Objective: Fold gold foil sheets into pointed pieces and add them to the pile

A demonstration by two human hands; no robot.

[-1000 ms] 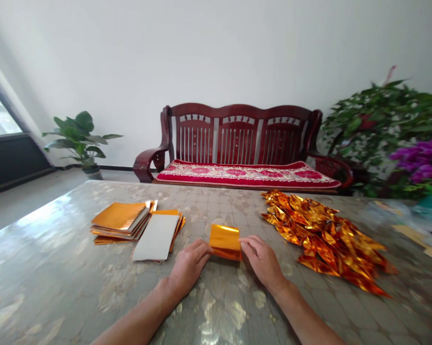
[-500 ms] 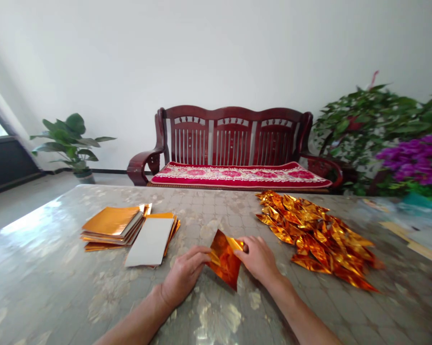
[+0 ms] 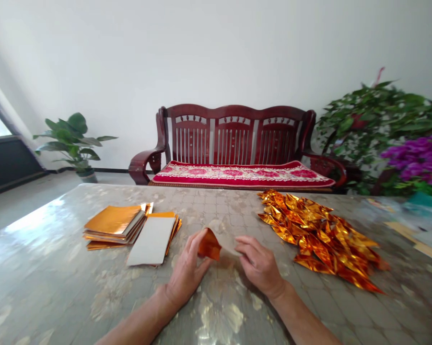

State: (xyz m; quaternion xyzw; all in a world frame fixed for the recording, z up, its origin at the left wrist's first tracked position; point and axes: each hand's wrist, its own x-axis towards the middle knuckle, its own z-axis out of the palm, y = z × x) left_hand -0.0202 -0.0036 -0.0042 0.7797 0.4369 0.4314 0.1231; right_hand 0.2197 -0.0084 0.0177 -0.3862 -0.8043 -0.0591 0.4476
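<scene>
While your left hand [image 3: 187,269] keeps its thumb and fingers bent round one side of a small orange foil piece [image 3: 209,244], the piece sits bowed and tilted just above or on the table [image 3: 129,306]; contact cannot be told from this angle. Left grip: partly closed, foil caught near its left edge. Right hand [image 3: 259,269]: just beyond the piece's right end, fingers curled, thumb tucked close beneath. A blurred pale streak lies between foil and right fingertips, so you cannot tell whether that grip has a corner.

Handling, by judgement: the piece is probably very light, thin and springy, more like card-backed paper than cloth. Its glossy face is likely slick under dry fingers, and it should crease or tear readily if squeezed. Best hold: light pinches at edges or corners, leaving the broad face unpressed.

Nearby, left: an orange-topped stack [image 3: 112,219] and a white-topped stack [image 3: 152,239], side by side. Right, apart from your hand: a heap of pointed foil pieces [image 3: 316,232].
</scene>
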